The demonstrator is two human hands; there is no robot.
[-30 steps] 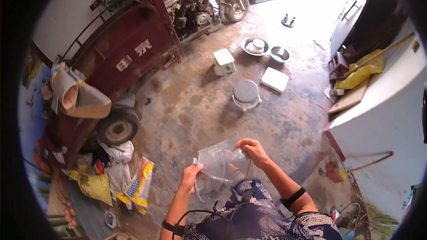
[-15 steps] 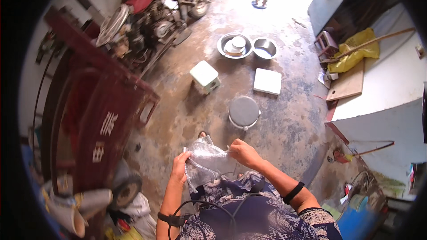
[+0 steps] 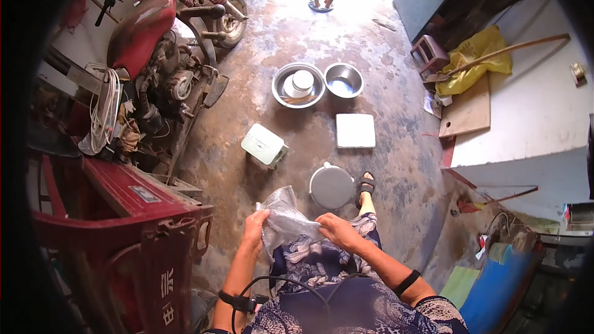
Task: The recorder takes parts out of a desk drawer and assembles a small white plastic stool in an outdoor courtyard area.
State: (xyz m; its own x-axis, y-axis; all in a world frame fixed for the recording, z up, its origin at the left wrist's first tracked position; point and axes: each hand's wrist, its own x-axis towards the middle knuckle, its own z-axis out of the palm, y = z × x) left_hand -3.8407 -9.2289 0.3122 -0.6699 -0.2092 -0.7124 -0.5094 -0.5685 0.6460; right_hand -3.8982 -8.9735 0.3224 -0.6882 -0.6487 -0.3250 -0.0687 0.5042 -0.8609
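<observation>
A silvery, see-through plastic sheet (image 3: 281,213) with a bubble-wrap-like texture hangs crumpled in front of my lap. At its left edge, my left hand (image 3: 253,229) pinches it between thumb and fingers. My right hand (image 3: 336,229) is closed on the opposite edge, so the sheet stretches between the two. Just beyond my right hand stands a round bucket with a grey lid (image 3: 332,187), apart from both hands. My sandalled foot (image 3: 366,187) is on the floor to the right of the bucket.
Ahead are a pale green stool (image 3: 264,143), a white slab-like block (image 3: 356,131), a metal basin (image 3: 278,89) holding a white container, and a metal pot (image 3: 344,80). A motorcycle (image 3: 167,55) with a red cargo bed (image 3: 117,226) lines the left. A yellow sack (image 3: 476,62) lies right.
My view has shifted, with more of the motorcycle showing. My foot now shows right of the bucket. Both hands still grip the sheet, and the right has drawn slightly closer to the left.
</observation>
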